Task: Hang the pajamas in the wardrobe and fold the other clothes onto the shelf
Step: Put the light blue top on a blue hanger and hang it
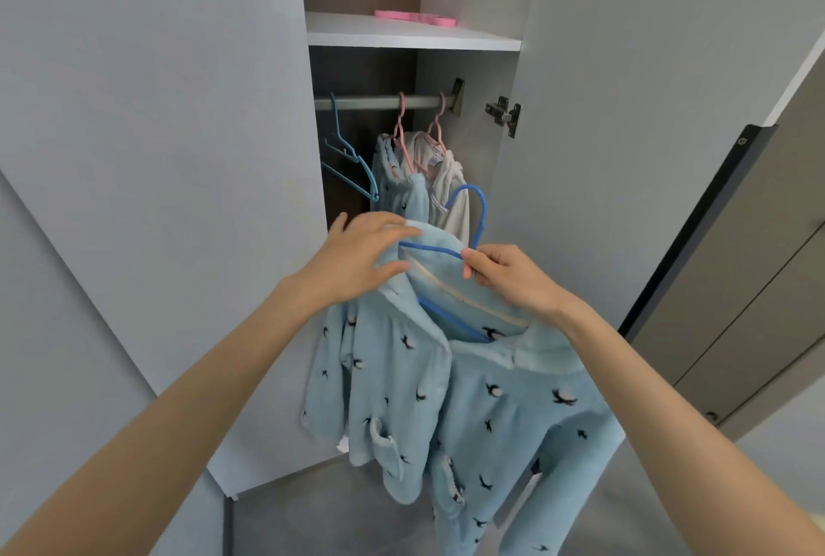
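2 bare forearms reach in from the lower corners. Between them hangs the pajama top [402,377], pale blue fleece with small dark bird shapes, draped on a blue hanger [481,216] with both sleeves and the hem trailing down towards the grey floor [312,511]. The right grip [509,278] is clenched on that hanger, pinching the wire just below the hook. The left grip [357,261] is released, its fingers stretched flat across the collar and shoulder of the fleece. The top is held in front of the open wardrobe, lower than the rail [370,102], and the hook points up, free of the rail.

Further in, the rail runs across the hanging space. At its left end hang empty light blue hangers [352,162]. To their right, 2 pink hangers [402,131] carry clothes: a matching blue printed garment [397,185] and, just beside it on the right, a white garment [451,180]. Both sit behind the held top.

Above the rail is the white shelf [402,37], and a flat pink item [413,17] lies on it; I cannot tell what it is. The left door [156,109] and the right door [625,109] stand open on either side, with a metal hinge [504,114] on the right.
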`<state>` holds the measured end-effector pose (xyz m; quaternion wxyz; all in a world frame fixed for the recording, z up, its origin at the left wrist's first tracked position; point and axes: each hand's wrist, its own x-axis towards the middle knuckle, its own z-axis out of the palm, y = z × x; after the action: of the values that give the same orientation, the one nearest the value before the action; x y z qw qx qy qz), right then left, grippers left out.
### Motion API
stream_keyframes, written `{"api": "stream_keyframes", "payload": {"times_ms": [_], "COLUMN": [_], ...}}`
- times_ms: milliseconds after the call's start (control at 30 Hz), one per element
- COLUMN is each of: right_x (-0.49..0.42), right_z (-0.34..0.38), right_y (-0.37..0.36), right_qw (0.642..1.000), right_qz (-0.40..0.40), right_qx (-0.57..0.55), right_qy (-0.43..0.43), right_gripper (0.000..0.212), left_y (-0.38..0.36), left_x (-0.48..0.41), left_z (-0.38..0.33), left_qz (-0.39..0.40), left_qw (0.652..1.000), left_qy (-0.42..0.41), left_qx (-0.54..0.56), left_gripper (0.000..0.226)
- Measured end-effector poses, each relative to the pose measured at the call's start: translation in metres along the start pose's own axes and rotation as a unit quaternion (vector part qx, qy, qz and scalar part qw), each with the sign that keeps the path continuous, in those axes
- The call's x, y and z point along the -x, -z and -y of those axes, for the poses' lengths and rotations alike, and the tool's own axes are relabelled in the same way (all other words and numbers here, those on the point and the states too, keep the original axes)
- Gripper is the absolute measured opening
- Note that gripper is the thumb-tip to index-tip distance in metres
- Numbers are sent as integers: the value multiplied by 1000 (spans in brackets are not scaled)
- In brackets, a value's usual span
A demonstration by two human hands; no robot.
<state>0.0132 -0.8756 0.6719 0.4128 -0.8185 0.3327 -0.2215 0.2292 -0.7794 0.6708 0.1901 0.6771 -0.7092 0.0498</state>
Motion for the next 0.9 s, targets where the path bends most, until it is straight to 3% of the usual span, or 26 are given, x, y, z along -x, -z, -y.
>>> {"api": "stream_keyframes", "payload": {"times_ms": [100,167,333,467,733,800,900], "right_x": [3,5,6,0,-33,-44,-58], "right_z": [10,17,20,9,-25,-32,-37], "right_y": [1,5,17,24,38,46,53], "right_qw": [997,995,995,996,998,997,998], "right_qz": [70,88,64,38,4,10,24], "right_qx": [-29,-34,-14,-28,-58,-60,-47], "right_qy": [9,30,73,74,40,39,41], "right_gripper": [35,35,36,38,39,39,40], "left_y": [-15,-22,-29,-38,-55,-54,-52], "left_x": [-7,-15,-34,-51,-97,-112,-135], "left_z": [-24,-33,-37,-38,-28,-14,17], "left_qz": [48,38,-20,-58,-52,-98,-212], "left_qw": [998,999,1000,996,986,970,930], "left_qy": [-22,-19,6,-47,-49,-19,88], "left_qx": [-19,-19,-19,-47,150,220,288], "left_gripper": [50,40,25,24,31,30,21]}}
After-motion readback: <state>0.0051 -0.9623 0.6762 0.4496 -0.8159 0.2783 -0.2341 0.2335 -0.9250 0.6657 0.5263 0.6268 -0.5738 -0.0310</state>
